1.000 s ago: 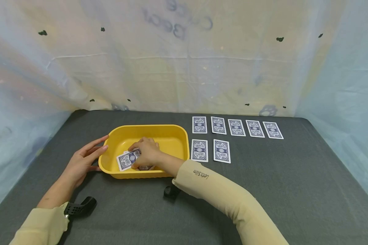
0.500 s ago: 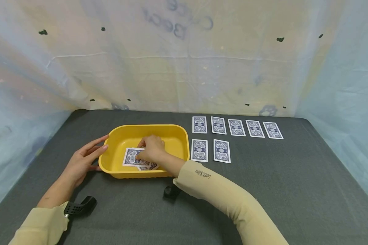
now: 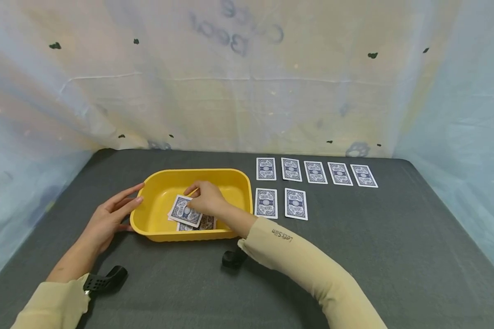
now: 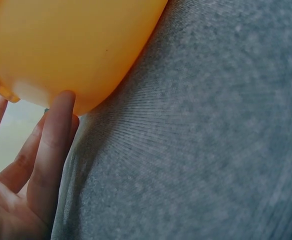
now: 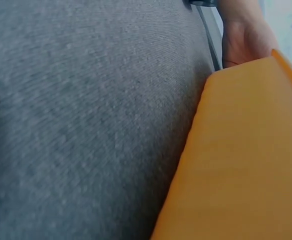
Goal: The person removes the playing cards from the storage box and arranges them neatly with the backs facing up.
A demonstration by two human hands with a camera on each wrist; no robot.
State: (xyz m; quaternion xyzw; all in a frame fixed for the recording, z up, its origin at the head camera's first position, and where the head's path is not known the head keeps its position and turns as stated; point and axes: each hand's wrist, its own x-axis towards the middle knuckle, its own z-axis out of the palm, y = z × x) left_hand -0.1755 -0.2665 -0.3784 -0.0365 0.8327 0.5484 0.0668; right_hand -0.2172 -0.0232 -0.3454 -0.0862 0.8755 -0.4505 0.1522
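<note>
A yellow plastic basin (image 3: 153,208) stands on the dark grey cloth, left of the middle. Over its floor my right hand (image 3: 207,199) pinches a blue-backed playing card (image 3: 184,212) by its right side, thumb on the patterned back. Below that card lie more playing cards (image 3: 208,222), back up and partly hidden. My left hand (image 3: 112,215) rests against the basin's left end with its fingers nearly straight. In the left wrist view its fingers (image 4: 53,145) touch the outer wall. The right wrist view catches only the basin's outer side (image 5: 236,150), not the card.
Right of the basin, several face-down cards lie in a back row, starting with one card (image 3: 266,169) close to the basin. Two more, including a front card (image 3: 296,204), lie before them. A pale curtain (image 3: 247,114) closes off the back of the table.
The right hand has lifted and turned the pinched card, shifting it rightward from the basin's left part and exposing more cards underneath. The left hand keeps its place at the basin's end.
</note>
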